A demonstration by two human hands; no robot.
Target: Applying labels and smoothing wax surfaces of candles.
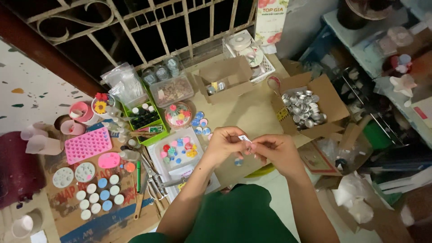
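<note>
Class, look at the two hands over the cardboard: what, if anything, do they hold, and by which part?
Both the left hand and right hand pinch a small white label-like slip between their fingertips, one at each end. What it is exactly cannot be told.

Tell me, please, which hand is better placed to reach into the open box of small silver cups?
Probably the right hand: the box of silver cups sits on its side, just beyond it, while the left hand lies farther away.

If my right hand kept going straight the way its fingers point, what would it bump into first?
Your right hand points left at your left hand. It would meet that hand's fingers almost at once, at the small white piece pinched between them.
</note>
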